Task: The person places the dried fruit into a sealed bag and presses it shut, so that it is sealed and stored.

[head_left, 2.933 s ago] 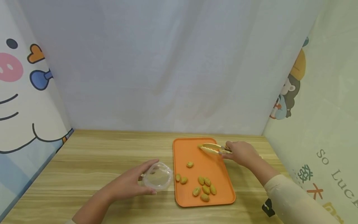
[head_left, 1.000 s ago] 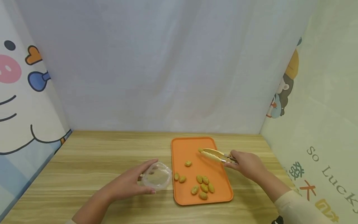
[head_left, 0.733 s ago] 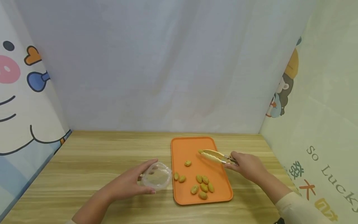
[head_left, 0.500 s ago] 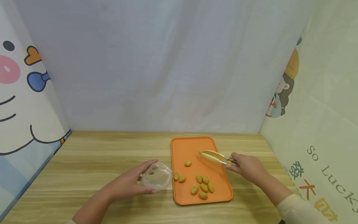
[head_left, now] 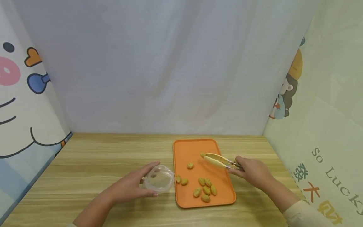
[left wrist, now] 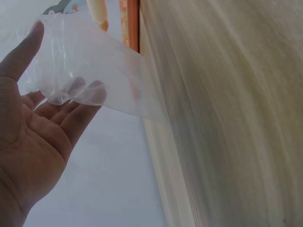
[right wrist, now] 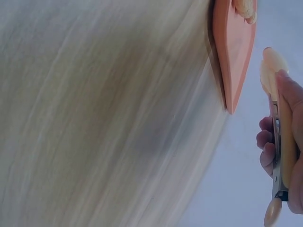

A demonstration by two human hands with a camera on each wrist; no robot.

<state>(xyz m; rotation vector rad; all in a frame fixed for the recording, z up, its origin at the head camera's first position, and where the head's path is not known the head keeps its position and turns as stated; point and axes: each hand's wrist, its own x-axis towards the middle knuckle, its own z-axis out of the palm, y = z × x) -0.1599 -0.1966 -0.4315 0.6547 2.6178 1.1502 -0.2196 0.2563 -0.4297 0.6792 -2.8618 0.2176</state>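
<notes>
My left hand [head_left: 131, 186] curves thumb and fingers around a clear, thin-walled plastic container [head_left: 159, 179] standing left of the tray. In the left wrist view, the container's rim [left wrist: 57, 61] looks crinkled between thumb and fingers. My right hand [head_left: 252, 170] grips a pair of tongs [head_left: 216, 160] with cream scalloped tips and metal arms, reaching over the orange tray [head_left: 195, 146]. One yellow-brown oval piece [head_left: 203, 154] is at the tongs' tips; whether it is lifted I cannot tell. In the right wrist view, the fingers wrap the tongs' handle [right wrist: 286, 142].
Several more oval yellow-brown pieces [head_left: 206, 190] lie on the tray, mostly in its near half. One piece [head_left: 190, 165] sits apart near the middle. The wooden table [head_left: 107, 154] backs onto a pale curtain [head_left: 170, 63], with printed cloths at both sides.
The right hand and tongs have come nearer to me and slightly right, and the piece at the tips has shifted nearer with them. The left hand and container have hardly moved.
</notes>
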